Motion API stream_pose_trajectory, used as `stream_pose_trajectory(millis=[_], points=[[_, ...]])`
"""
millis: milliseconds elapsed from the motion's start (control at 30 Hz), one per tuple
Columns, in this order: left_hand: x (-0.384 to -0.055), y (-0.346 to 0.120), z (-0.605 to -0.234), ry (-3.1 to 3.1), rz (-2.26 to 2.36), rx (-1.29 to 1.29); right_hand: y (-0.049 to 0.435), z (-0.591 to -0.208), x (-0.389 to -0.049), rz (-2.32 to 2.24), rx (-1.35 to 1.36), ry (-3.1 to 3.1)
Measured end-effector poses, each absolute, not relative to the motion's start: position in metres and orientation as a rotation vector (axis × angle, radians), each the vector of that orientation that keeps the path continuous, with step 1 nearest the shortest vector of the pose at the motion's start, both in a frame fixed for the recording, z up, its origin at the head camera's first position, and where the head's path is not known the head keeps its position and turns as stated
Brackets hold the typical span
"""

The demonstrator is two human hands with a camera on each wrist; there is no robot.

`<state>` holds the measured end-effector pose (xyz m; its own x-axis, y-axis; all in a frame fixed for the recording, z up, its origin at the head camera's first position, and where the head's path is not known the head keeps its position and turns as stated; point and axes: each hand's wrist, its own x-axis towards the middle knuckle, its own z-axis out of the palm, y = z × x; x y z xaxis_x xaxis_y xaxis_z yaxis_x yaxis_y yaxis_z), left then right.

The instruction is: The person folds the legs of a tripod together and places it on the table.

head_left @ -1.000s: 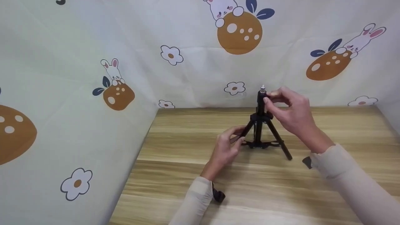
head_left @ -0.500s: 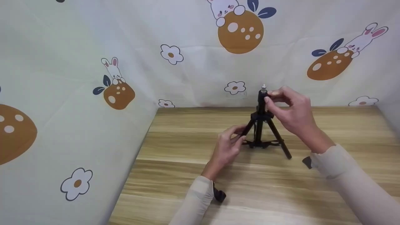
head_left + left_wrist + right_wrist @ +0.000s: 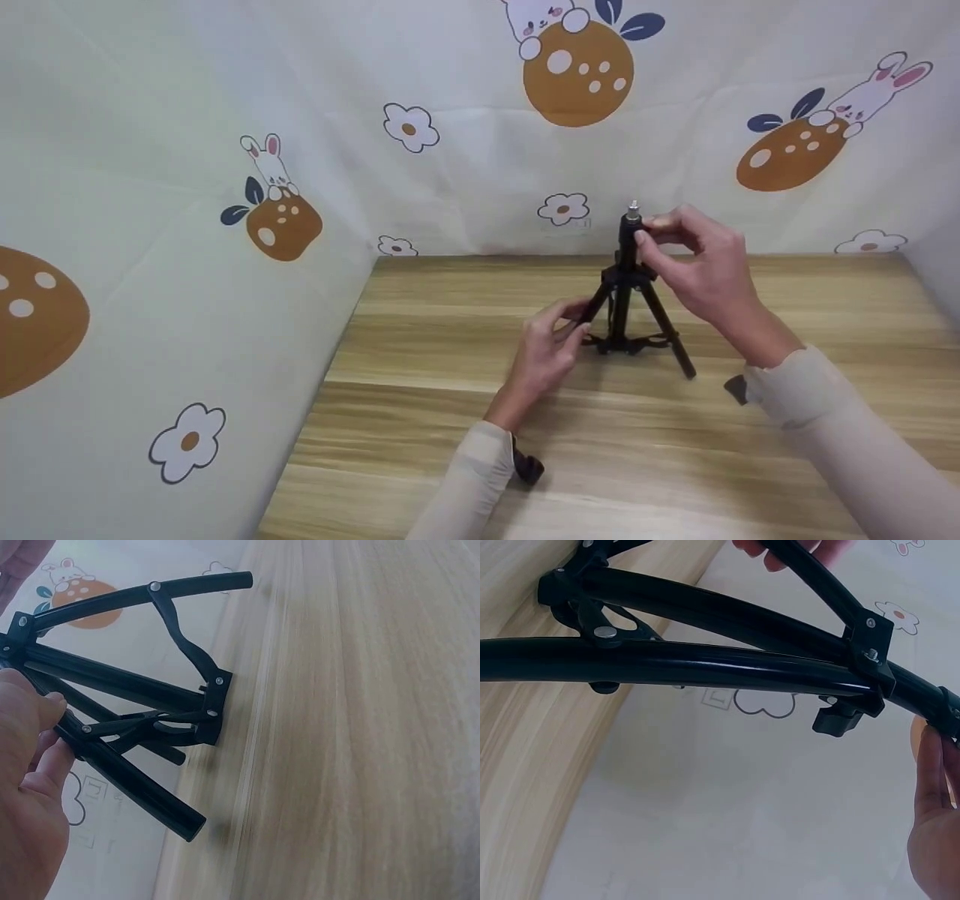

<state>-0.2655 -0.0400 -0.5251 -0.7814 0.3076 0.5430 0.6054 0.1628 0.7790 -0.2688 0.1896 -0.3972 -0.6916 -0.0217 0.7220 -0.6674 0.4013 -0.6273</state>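
Black tripod [image 3: 619,315], held two-handed.
Left hand [image 3: 543,349] low, grasps left leg [image 3: 598,301]; right hand [image 3: 705,264], higher, pinches column top [image 3: 627,241].

The head view looks forward and down, the stand [image 3: 619,319] right of centre. Both wrist views, close and turned sideways, share its legs [image 3: 142,791]; the table [image 3: 360,727] lies frame-right in the left, frame-left in the right.

Fingers [image 3: 666,223] on a black tripod [image 3: 619,309]
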Motion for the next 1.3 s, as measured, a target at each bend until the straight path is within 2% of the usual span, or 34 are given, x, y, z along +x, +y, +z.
stream_pose_trajectory(millis=[1300], points=[[-0.268,-0.026,-0.531,-2.064,-1.711,-0.816,0.192,-0.400,-0.268,1.381,0.589,-2.020]])
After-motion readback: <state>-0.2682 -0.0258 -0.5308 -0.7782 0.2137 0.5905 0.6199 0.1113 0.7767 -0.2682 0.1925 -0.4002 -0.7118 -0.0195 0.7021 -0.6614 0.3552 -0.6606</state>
